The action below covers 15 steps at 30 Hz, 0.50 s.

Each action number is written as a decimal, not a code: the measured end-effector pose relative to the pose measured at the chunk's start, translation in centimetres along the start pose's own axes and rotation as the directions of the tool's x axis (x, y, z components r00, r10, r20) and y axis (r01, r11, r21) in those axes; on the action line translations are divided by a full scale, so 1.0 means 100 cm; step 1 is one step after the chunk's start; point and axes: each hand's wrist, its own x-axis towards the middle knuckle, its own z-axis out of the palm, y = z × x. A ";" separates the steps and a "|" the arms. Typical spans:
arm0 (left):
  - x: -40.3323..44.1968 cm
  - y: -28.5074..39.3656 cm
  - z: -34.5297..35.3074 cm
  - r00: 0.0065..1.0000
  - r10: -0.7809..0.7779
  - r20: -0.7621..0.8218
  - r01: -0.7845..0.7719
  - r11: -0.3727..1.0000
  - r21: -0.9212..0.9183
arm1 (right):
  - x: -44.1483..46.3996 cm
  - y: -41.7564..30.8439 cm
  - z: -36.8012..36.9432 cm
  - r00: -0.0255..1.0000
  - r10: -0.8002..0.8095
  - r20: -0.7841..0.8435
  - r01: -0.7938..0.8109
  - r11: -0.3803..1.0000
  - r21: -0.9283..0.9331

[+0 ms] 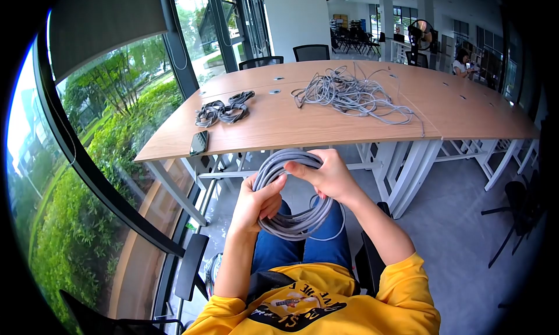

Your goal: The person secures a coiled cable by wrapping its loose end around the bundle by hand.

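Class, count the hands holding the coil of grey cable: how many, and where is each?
2: the left hand at the left side of the coil, and the right hand at its upper right. Some fingers are hidden behind it.

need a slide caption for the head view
Left hand and right hand hold a coiled grey cable; tangled cables lie on the table.

A wood-topped desk and mesh-backed chairs suggest an office.

Phone on wooden table, black chairs behind; green shrubs outside
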 end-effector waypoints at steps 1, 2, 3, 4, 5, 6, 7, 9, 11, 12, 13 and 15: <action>0.000 0.001 -0.001 0.999 -0.036 0.040 0.037 0.999 -0.022 | 0.001 -0.001 0.000 1.000 0.000 0.000 0.000 1.000 0.000; 0.000 0.001 -0.001 0.999 -0.036 0.039 0.037 0.999 -0.022 | 0.002 -0.002 -0.001 1.000 -0.011 0.014 0.011 1.000 -0.020; 0.000 0.002 0.000 0.999 -0.044 0.024 0.044 0.999 0.017 | 0.002 -0.003 -0.002 0.999 -0.020 0.028 0.022 0.999 -0.040; 0.000 0.003 0.000 0.999 -0.052 0.008 0.051 0.997 0.056 | 0.002 -0.005 -0.002 0.999 -0.020 0.028 0.021 0.999 -0.039; 0.000 0.003 -0.001 0.999 -0.052 0.007 0.051 0.997 0.057 | 0.002 -0.008 -0.003 0.999 0.011 0.033 -0.009 0.998 -0.057; 0.000 0.003 -0.002 0.998 -0.062 0.009 0.061 0.994 0.091 | 0.001 -0.010 -0.003 0.998 0.043 0.036 -0.040 0.996 -0.076; 0.001 0.004 -0.003 0.997 -0.070 0.012 0.068 0.990 0.125 | 0.002 -0.010 -0.004 0.999 0.041 0.037 -0.038 0.996 -0.076; -0.001 0.008 -0.001 0.997 -0.082 0.015 0.078 0.983 0.166 | 0.002 -0.010 -0.008 0.993 0.081 0.091 -0.074 0.994 -0.074; -0.002 0.011 -0.003 0.993 -0.110 0.034 0.101 0.975 0.199 | 0.001 -0.012 -0.008 0.992 0.076 0.096 -0.070 0.995 -0.065; -0.003 0.012 -0.003 0.994 -0.108 0.032 0.100 0.975 0.199 | 0.001 -0.013 -0.008 0.993 0.072 0.094 -0.067 0.996 -0.059; -0.005 0.013 -0.003 0.993 -0.115 0.025 0.108 0.975 0.196 | 0.002 -0.012 -0.008 0.993 0.071 0.092 -0.066 0.996 -0.059; -0.006 0.013 -0.004 0.992 -0.124 0.018 0.118 0.974 0.192 | 0.002 -0.008 -0.007 0.993 0.068 0.092 -0.063 0.997 -0.053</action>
